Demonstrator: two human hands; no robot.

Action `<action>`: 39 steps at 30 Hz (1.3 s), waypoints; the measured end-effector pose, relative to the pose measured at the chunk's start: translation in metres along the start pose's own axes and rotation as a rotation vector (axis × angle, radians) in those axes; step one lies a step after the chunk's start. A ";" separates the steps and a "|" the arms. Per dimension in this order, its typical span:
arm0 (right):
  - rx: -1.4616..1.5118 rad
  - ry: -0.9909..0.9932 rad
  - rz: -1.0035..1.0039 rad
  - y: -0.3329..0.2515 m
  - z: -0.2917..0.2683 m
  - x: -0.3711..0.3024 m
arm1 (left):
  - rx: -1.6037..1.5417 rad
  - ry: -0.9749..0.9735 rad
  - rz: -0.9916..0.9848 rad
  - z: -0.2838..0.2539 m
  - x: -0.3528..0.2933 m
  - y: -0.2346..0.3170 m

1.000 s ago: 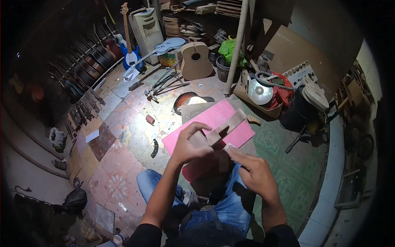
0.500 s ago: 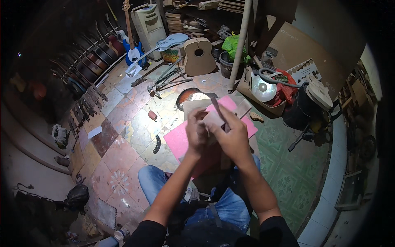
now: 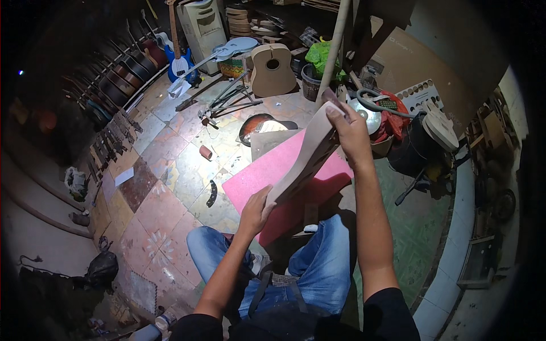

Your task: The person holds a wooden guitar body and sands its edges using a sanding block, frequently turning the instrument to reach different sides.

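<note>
Between my hands a pale wooden guitar body (image 3: 297, 170) is tilted up edge-on, its long curved side facing me and its broad face in shadow. My left hand (image 3: 256, 211) grips its lower, near end. At the upper right end my right hand (image 3: 354, 136) is closed round it, thumb on the edge. A brown strip that looks like sandpaper (image 3: 333, 98) sticks out above the right fingers. Beneath lies a pink pad (image 3: 244, 181), over my knees' far side.
On the tiled floor lie a black curved piece (image 3: 212, 193), a reddish-brown roll (image 3: 205, 152) and a sunburst guitar body (image 3: 248, 129). An acoustic body (image 3: 273, 82) stands farther back. A pole (image 3: 334, 51) and a black bucket (image 3: 406, 150) stand at the right.
My hands have moved apart, the right one up and to the right, the left one down. The guitar body has been raised and tilted edge-on between them.
</note>
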State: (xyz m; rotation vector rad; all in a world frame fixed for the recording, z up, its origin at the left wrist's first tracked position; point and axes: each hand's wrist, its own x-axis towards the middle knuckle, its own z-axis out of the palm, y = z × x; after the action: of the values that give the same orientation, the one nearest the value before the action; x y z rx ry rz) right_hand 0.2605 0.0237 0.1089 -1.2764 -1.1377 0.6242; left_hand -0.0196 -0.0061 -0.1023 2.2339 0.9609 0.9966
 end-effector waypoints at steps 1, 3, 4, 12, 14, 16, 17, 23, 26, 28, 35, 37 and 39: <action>0.004 0.018 0.041 0.001 -0.004 0.004 | -0.002 -0.002 -0.002 0.000 -0.007 -0.004; 0.021 0.074 0.099 0.001 -0.010 0.006 | -0.158 0.041 -0.151 0.004 -0.019 -0.009; 0.017 0.076 0.099 0.001 -0.012 0.006 | -0.161 0.040 -0.151 0.008 -0.025 -0.014; 0.173 0.132 0.231 0.017 -0.041 0.013 | -0.371 0.120 -0.372 0.025 -0.030 -0.037; 0.204 0.145 0.263 0.023 -0.056 0.015 | -0.384 0.175 -0.339 0.015 -0.030 -0.031; 0.363 0.226 0.346 0.052 -0.074 0.018 | -0.393 0.229 -0.305 -0.005 -0.030 -0.025; 0.445 0.234 0.431 0.079 -0.088 0.023 | -0.365 0.242 -0.308 -0.017 -0.028 -0.021; 0.784 0.281 0.655 0.196 -0.076 -0.003 | -0.193 0.204 -0.265 -0.063 -0.017 0.002; 0.918 0.279 0.761 0.221 -0.077 -0.024 | -0.205 0.181 -0.281 -0.065 -0.011 0.012; 0.879 0.301 0.776 0.222 -0.076 -0.022 | -0.195 0.170 -0.274 -0.065 -0.009 0.007; 0.644 0.660 0.696 0.189 -0.065 -0.053 | -0.112 0.141 -0.297 -0.067 0.011 -0.015; 0.690 0.628 0.655 0.177 -0.053 -0.086 | -0.073 0.077 -0.330 -0.071 0.020 -0.008; 0.789 0.440 0.608 0.161 -0.026 -0.124 | -0.050 0.107 -0.188 -0.075 0.029 0.001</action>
State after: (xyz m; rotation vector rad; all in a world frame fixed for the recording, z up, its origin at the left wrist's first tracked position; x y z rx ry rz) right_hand 0.2730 -0.0576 -0.0785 -0.9647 -0.0691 1.0425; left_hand -0.0643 0.0271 -0.0444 2.0237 1.1564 1.0498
